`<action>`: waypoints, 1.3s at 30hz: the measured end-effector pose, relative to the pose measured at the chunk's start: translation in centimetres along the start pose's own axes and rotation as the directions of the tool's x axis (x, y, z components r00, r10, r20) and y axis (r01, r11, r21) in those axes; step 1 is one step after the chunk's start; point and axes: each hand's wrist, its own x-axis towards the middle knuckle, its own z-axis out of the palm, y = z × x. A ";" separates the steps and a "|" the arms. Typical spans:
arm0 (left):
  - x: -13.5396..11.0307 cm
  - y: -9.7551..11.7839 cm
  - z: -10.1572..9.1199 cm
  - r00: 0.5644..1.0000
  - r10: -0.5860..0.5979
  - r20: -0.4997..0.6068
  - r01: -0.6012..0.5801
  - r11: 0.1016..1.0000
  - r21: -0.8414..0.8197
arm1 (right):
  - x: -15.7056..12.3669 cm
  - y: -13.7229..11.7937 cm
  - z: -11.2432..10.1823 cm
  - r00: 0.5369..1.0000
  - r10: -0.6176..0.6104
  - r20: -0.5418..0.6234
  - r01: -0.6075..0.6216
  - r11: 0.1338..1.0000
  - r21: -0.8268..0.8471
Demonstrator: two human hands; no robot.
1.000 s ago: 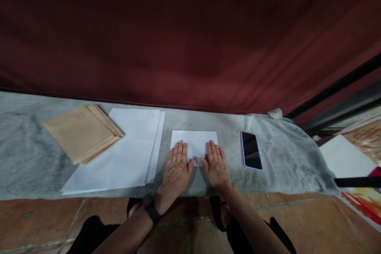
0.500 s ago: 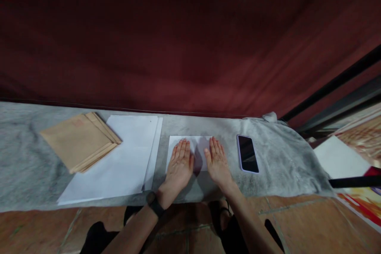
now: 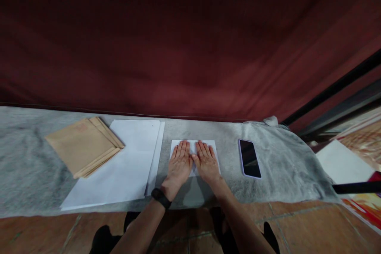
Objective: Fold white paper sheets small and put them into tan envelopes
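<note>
Both of my hands lie flat, side by side, on a small folded white paper (image 3: 214, 151) on the grey cloth (image 3: 285, 162). My left hand (image 3: 179, 163), with a black band on its wrist, covers the paper's left half, fingers stretched out. My right hand (image 3: 206, 162) presses the middle and right part, fingers also flat, its thumb touching the left hand. Only the paper's edges and far corners show around the hands.
A stack of white sheets (image 3: 127, 162) lies to the left, with several brown envelopes (image 3: 83, 146) on its far left corner. A dark phone (image 3: 249, 158) rests to the right of the paper. A red curtain (image 3: 190, 47) hangs behind; tiled floor (image 3: 312, 226) is in front.
My hands have slid forward over the folded paper and come together at its middle; a second ago they were apart on its near edge.
</note>
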 end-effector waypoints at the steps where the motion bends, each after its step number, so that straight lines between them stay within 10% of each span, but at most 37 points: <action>1: 0.0 -0.1 -0.1 1.000 -0.019 -0.003 0.019 1.000 -0.002 | 0.0 0.2 0.1 1.000 0.005 -0.010 -0.005 1.000 -0.008; 19: -1.1 -0.9 -0.5 0.977 -0.181 -0.110 0.181 0.983 -0.016 | -0.9 3.2 -0.4 0.980 0.159 -0.119 -0.166 0.984 -0.058; 30: -3.6 2.5 0.9 0.963 0.271 -0.015 -0.269 0.961 0.059 | 0.4 0.0 -1.7 0.970 -0.166 0.177 0.130 0.971 0.200; 39: -5.7 3.5 -0.3 0.967 0.252 -0.033 -0.254 0.966 -0.051 | 1.0 0.3 -1.6 0.975 -0.101 0.199 0.079 0.990 0.119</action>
